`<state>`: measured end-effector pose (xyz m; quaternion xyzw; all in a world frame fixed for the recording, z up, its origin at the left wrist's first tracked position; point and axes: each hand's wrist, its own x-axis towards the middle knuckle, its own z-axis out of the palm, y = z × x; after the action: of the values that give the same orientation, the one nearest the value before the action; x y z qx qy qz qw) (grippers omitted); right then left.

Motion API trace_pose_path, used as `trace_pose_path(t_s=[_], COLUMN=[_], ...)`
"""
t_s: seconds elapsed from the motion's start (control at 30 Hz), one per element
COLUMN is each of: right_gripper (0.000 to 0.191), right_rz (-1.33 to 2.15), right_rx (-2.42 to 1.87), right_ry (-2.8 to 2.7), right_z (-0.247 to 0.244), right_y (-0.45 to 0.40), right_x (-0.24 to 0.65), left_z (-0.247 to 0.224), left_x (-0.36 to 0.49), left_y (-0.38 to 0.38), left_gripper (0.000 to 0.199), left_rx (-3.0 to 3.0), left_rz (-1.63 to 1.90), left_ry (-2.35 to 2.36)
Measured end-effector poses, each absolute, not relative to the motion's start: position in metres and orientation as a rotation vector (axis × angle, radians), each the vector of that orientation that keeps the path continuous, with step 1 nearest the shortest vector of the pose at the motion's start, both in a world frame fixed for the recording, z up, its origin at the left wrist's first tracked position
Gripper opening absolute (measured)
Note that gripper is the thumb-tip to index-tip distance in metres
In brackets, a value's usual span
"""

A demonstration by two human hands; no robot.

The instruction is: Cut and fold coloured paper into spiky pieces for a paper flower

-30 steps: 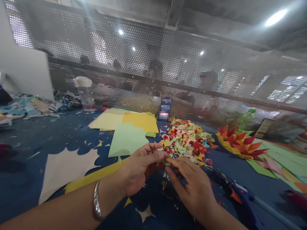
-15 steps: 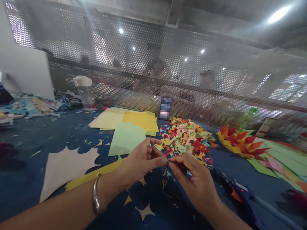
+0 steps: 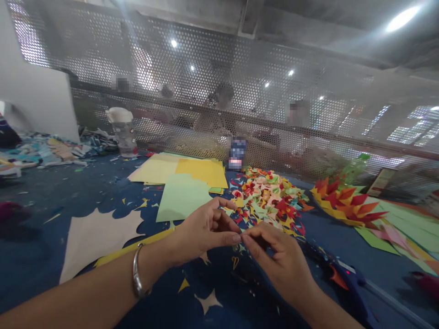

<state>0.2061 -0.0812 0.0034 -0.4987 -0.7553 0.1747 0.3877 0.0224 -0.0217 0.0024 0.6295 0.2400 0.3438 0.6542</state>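
Observation:
My left hand (image 3: 209, 228) comes in from the left, a silver bangle (image 3: 137, 274) on its wrist. Its thumb and forefinger are closed in a pinch. My right hand (image 3: 274, 253) pinches too, its fingertips meeting those of the left over the dark blue table. Whatever lies between the fingertips is too small to make out. Just beyond them is a heap of colourful paper scraps (image 3: 270, 194). Below the hands lie a beige star-shaped scrap (image 3: 208, 301), a small yellow scrap (image 3: 184, 285) and a thin yellow loop (image 3: 235, 262).
A glue gun (image 3: 350, 274) with a red light lies at right, near an orange-and-yellow paper flower (image 3: 346, 203). Paper sheets (image 3: 183, 198) and a cut beige sheet (image 3: 99, 237) lie left. Behind stand a bottle (image 3: 122, 132), a phone (image 3: 237, 154) and a perforated screen (image 3: 206, 59).
Both hands have dropped very slightly, their fingertips still together. The thin pale thing that showed between them is hardly visible now. The view has shifted a little.

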Motion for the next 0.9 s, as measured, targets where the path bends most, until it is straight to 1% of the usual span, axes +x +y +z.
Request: trace_pose_path(t_s=[0.1, 0.27, 0.37, 0.9], right_gripper=[0.017, 0.016, 0.016, 0.019], right_rz=[0.422, 0.388, 0.384, 0.504], right_rx=[-1.271, -1.255, -1.264, -1.285], right_ry=[-1.921, -1.920, -1.922, -1.902], right_z=[0.0032, 0.0030, 0.0034, 0.0016], right_y=[-0.0809, -0.0812, -0.0824, -0.0808], right_x=[0.2068, 0.2077, 0.2074, 0.2081], left_z=[0.0057, 0.0093, 0.0078, 0.0039], left_x=[0.0212, 0.0193, 0.0197, 0.0200], left_y=[-0.0203, -0.0198, -0.0203, -0.0202], left_gripper=[0.051, 0.057, 0.056, 0.054], left_rx=[1.403, 1.391, 1.375, 1.398], left_rz=[0.735, 0.714, 0.720, 0.692], left_ry=[0.572, 0.612, 0.612, 0.616])
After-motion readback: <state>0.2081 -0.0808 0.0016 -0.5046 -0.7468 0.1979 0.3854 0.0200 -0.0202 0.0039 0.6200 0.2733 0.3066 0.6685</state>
